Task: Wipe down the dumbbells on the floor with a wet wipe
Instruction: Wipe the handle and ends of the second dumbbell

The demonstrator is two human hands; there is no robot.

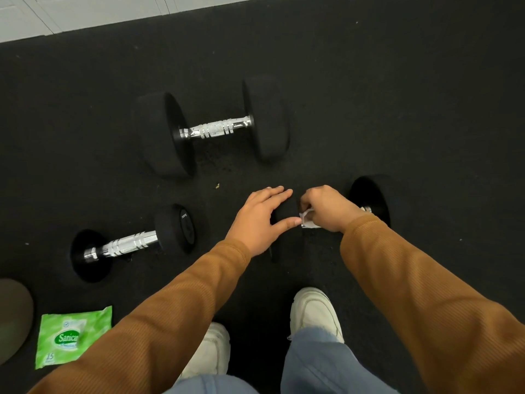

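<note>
Your left hand lies spread over the near black head of the closest dumbbell, fingers almost straight across its top and thumb stretched along the side facing you. Your right hand is curled, pinching a small crumpled white wet wipe between thumb and fingers, right where the dumbbell's handle meets that head; the wipe touches your left thumb tip. Your right wrist hides most of the handle, with only a glint of chrome showing by the far head. Both arms wear rust-brown sleeves. This dumbbell rests on the black rubber floor just ahead of your white shoes. A larger dumbbell sits farther away, and a smaller dumbbell lies to your left, both well apart from your hands. Beside your left sleeve, near the lower left corner, lies a green pack of wipes.
</note>
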